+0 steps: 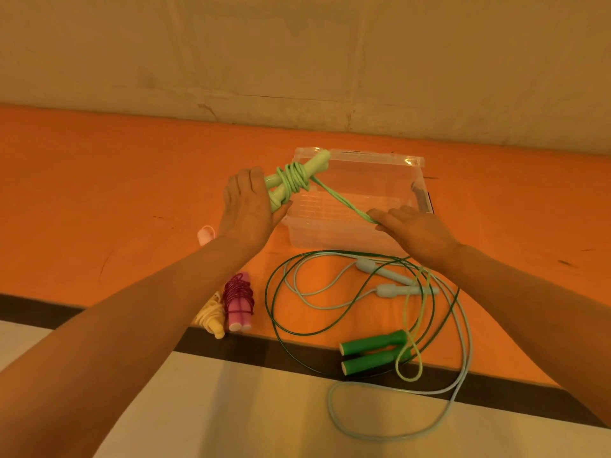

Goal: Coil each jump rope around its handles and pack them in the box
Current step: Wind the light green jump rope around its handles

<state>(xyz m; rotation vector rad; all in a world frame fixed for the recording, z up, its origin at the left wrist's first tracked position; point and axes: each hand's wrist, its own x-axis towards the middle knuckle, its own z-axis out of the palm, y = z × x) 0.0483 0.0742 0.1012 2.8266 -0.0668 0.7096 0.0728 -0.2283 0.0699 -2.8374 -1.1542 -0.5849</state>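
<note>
I see the light green rope (344,201) half wound: several turns sit bunched round its two pale green handles (291,180), which are held side by side above the near-left corner of the clear box (357,233). The handles' long axis runs from lower left to upper right, their free ends pointing away toward the wall (297,61). My left hand (248,206) grips the near ends of the handles, fingers curled round them. From the coil, the rope runs taut down and to the right, over the box, to my right hand (416,229), which pinches it between thumb and fingers. The slack goes on past that hand and loops down over the orange table (99,193) to its near edge.

The box stands open near the wall and I can see through its walls and ribbed floor; nothing lies in it that I can make out. I can read no label or writing on it.

Near me, left of centre, a pink rope bundle (238,302) is coiled tight round its handles, pointing roughly toward and away from me, and a yellow rope bundle (211,320) lies touching it on the left. To the right, a dark green rope (373,353) with its handles side by side and a pale blue rope (396,282) lie loose, their cords crossing in wide loops, some hanging past the table's edge.
</note>
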